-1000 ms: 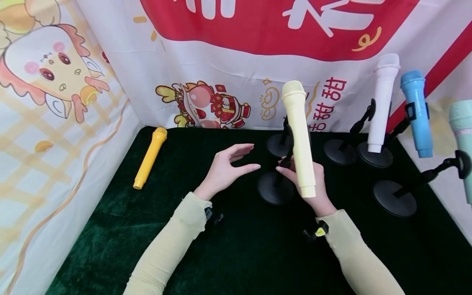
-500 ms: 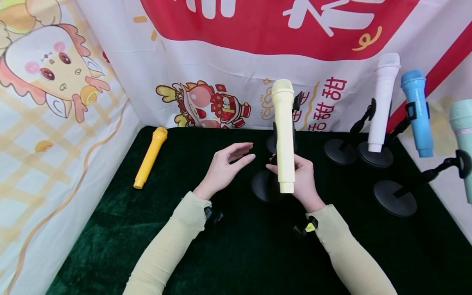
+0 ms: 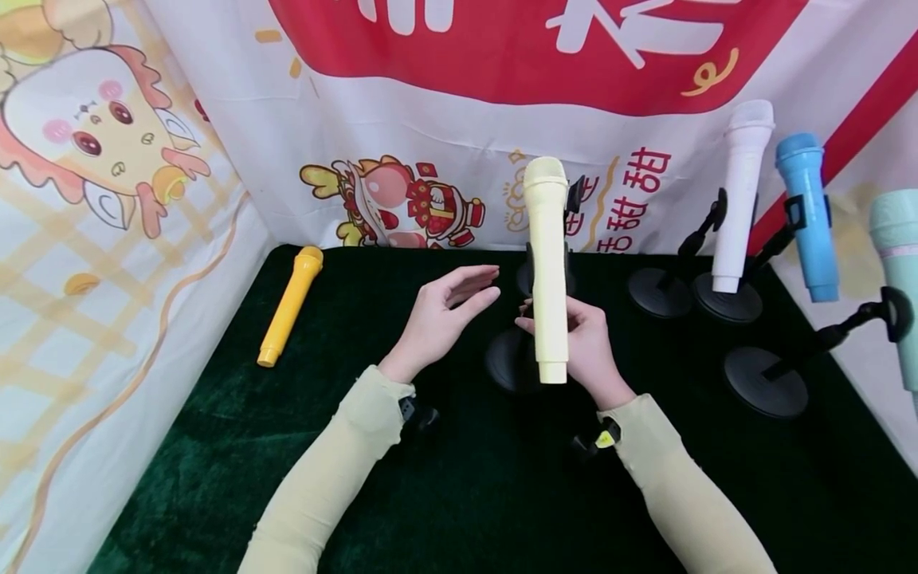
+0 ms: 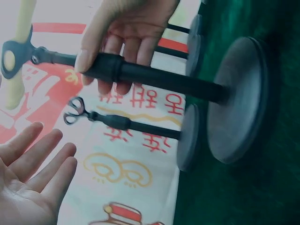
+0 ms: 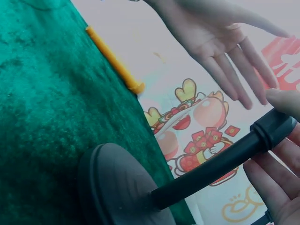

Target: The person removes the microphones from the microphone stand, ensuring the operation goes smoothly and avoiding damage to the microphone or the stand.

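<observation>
A cream microphone [image 3: 548, 279] sits tilted in the clip of a black stand, whose round base [image 3: 509, 363] shows below it. My right hand [image 3: 591, 351] grips the stand's pole; in the left wrist view the thumb and fingers close around its collar [image 4: 108, 68]. Part of that hand is hidden behind the microphone in the head view. To the left of the stand, my left hand [image 3: 433, 323] is held in the air, fingers extended and touching nothing. Its palm [image 5: 208, 40] faces the stand in the right wrist view.
A yellow microphone [image 3: 290, 307] lies on the green cloth [image 3: 459, 494] at left. Another black stand [image 4: 152, 129], its clip bare, stands behind the held one. At right, stands carry white [image 3: 742, 195], blue [image 3: 808, 219] and mint [image 3: 900, 279] microphones. Printed curtains [image 3: 402, 112] border the table.
My right hand has shifted left with the stand and cream microphone, mostly in the first half second. The microphone looks more upright. My left hand has barely moved.
</observation>
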Demonstrator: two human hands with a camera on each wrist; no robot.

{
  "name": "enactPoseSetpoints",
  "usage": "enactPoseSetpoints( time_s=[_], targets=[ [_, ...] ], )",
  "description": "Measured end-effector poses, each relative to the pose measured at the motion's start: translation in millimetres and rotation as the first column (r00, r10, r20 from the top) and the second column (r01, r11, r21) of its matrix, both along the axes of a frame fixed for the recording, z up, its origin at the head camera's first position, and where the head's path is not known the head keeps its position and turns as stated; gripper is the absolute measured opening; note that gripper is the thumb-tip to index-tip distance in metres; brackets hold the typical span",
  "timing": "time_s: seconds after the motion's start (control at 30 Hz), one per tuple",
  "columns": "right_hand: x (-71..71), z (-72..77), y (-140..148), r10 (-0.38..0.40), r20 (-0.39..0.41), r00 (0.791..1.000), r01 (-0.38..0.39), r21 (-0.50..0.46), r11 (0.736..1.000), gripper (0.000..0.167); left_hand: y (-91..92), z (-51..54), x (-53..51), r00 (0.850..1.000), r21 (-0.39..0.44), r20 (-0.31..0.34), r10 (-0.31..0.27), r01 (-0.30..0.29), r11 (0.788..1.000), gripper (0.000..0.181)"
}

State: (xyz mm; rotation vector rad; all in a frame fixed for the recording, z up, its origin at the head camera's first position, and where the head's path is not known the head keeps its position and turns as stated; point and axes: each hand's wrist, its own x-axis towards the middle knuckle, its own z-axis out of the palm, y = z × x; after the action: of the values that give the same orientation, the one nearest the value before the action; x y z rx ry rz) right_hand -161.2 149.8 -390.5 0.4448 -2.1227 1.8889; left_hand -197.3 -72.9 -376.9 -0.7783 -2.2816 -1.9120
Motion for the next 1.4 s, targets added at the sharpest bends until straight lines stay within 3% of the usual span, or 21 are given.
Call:
enactPoseSetpoints(
  time_s=[0.17,0.37,0.5,0.63,0.8,1.1,1.4],
  targets=[
    [-0.6,4.1,-0.5,0.014,0.011,1.0,-0.014,0.015,1.0,0.024,9.9,18.4,1.6,0.999,0.039,-0.031,-0.03,0.031,0.999,0.042],
    [-0.2,5.3,0.0,0.036,0.034,0.999,-0.037,0.028,0.999,0.026,21.8,46.3,0.1,0.997,0.12,-0.013,-0.071,0.072,0.99,0.044],
    [-0.8,4.7,0.5,0.044,0.042,0.998,-0.045,0.023,0.999,0.027,29.8,63.0,-3.4,0.996,0.166,0.039,-0.085,0.078,0.983,0.045],
    [-1.4,3.7,0.7,0.042,0.023,0.999,-0.043,0.035,0.998,0.025,38.1,74.8,-4.6,0.988,0.145,0.134,-0.076,0.056,0.988,0.047],
    [-2.0,2.6,1.0,0.045,-0.005,0.999,-0.045,0.05,0.998,0.022,48.1,81.0,-4.4,0.976,0.068,0.214,-0.049,0.035,0.997,0.05],
    [-4.2,0.9,1.0,0.052,-0.032,0.998,-0.05,0.048,0.998,0.02,56.8,84.4,-3.9,0.982,0.08,0.185,-0.034,0.019,0.997,0.047],
    [-5.4,0.6,4.0,0.098,-0.031,0.995,-0.096,0.064,0.993,0.014,59.1,88.1,-4.3,0.974,0.113,0.224,-0.041,0.016,0.993,0.045]
  ],
)
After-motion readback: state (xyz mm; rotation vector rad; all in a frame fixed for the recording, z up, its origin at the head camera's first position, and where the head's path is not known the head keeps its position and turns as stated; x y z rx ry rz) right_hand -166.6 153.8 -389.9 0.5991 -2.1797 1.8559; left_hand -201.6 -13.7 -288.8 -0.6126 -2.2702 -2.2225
